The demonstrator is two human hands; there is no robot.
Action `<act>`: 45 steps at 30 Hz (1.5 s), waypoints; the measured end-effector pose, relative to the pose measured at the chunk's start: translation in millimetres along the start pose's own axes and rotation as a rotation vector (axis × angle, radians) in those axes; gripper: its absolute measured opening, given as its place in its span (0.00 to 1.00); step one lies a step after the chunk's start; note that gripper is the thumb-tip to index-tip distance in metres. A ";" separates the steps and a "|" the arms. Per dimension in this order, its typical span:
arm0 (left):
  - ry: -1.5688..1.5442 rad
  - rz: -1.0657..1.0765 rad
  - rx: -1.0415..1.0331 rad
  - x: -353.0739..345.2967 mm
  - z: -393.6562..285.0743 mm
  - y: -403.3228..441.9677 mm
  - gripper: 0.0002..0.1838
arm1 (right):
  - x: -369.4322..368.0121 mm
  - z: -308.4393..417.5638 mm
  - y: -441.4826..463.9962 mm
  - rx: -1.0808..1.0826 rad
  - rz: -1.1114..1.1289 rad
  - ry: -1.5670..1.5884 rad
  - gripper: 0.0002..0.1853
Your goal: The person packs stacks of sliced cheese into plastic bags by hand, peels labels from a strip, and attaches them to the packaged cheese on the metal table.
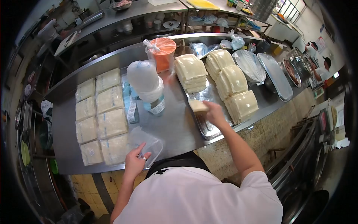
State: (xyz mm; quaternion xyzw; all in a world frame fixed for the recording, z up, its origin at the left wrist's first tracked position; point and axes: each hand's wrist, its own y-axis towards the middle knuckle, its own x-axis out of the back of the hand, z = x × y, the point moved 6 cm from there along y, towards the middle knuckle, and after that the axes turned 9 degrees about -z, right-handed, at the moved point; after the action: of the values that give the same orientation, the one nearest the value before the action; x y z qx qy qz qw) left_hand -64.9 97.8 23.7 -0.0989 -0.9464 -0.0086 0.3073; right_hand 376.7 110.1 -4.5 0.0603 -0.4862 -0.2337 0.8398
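Pale slab being pinched over tray, clear bag being held ready at left

At far left, filled bags [110, 100] of pale sheets are being kept in two columns flat on the bench [172, 123]. Just beside them, a blue printed wrapper [132, 110] is being left lying near a pile of white tubs [145, 80]; behind, an orange bucket [164, 56] is being enclosed in knotted plastic.

At the near edge, a clear bag [154, 145] is being held by the left hand [136, 160], fingers partly curled; the exact grip is being hidden by the film. Its mouth cannot be made out, so snagging or tearing is being judged possible if thin film is sticking to itself.

Further right, a pale slab [198, 106] is being pinched by the right hand [215, 113], above the bare part of the metal tray [209, 128]. It is being gripped at one end only, so bending, slipping or fanning apart is being flagged if the pinch is too loose; denting if too tight.

On the tray, a left stack [190, 72] and right-hand stacks [238, 100] are being piled high, some edges uneven; toppling is being considered likely if a stack is knocked by the forearm.
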 end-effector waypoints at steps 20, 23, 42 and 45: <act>-0.123 0.014 0.117 6.1 13.8 13.8 0.16 | 53.9 140.3 -24.1 -0.710 0.468 1.619 0.31; -0.135 -0.080 0.092 12.6 24.1 21.3 0.15 | 34.5 159.2 -42.0 -0.730 0.519 1.703 0.32; 0.263 0.018 -0.190 51.9 -66.5 45.6 0.21 | -72.7 234.5 -109.4 -1.061 0.799 1.734 0.29; 0.265 -0.056 -0.224 57.3 -47.6 38.7 0.21 | -78.7 236.0 -111.1 -1.009 0.659 1.820 0.29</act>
State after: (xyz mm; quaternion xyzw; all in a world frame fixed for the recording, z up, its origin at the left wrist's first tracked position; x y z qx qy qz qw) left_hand -75.2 142.5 94.0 -0.1043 -0.8930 -0.1356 0.4162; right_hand 107.4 77.2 19.7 -0.2740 0.4766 -0.0379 0.8345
